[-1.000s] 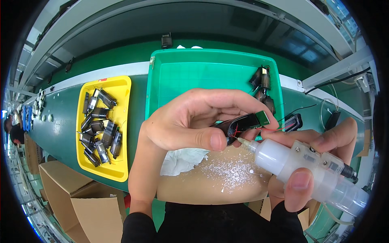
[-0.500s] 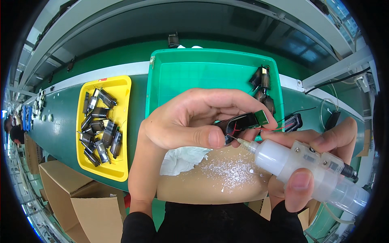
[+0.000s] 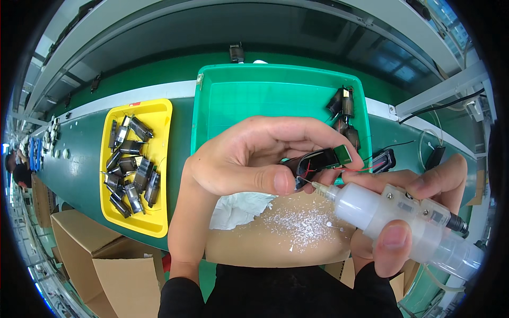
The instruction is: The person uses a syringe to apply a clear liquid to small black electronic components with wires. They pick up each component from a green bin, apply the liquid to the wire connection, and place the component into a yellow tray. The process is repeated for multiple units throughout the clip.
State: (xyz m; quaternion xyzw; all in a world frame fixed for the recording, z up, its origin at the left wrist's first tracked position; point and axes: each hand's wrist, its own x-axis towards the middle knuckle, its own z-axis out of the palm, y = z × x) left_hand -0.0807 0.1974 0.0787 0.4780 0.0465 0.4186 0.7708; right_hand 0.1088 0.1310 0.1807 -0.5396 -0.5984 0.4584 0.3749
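Casing [image 3: 317, 160], black and rounded, sits above the tan sheet [image 3: 275, 252], in front of the green tray [image 3: 254, 98], held in the left hand [image 3: 246, 156], whose grip is curled closely around it, thumb pressed near its lower end. A small green circuit board [image 3: 343, 154] projects at its right end, and thin red wires [image 3: 360, 169] trail rightward. The right hand [image 3: 419, 217] has its grip wrapped around a translucent syringe [image 3: 360, 208], the needle reaching the casing's lower end; whether it touches cannot be told. The left hand covers part of the tray's near side, while dark parts [image 3: 347, 103] lie in its far right corner. Just beyond the right fingers rests a black housing [image 3: 385, 160]. White flecks [image 3: 302, 225] and a crumpled white cloth [image 3: 238, 209] lie on the sheet. Left of the forearm, a yellow tray [image 3: 107, 206] of dark cylindrical units [image 3: 142, 175] stands on the green surface [image 3: 74, 169], above a cardboard box [image 3: 127, 281].
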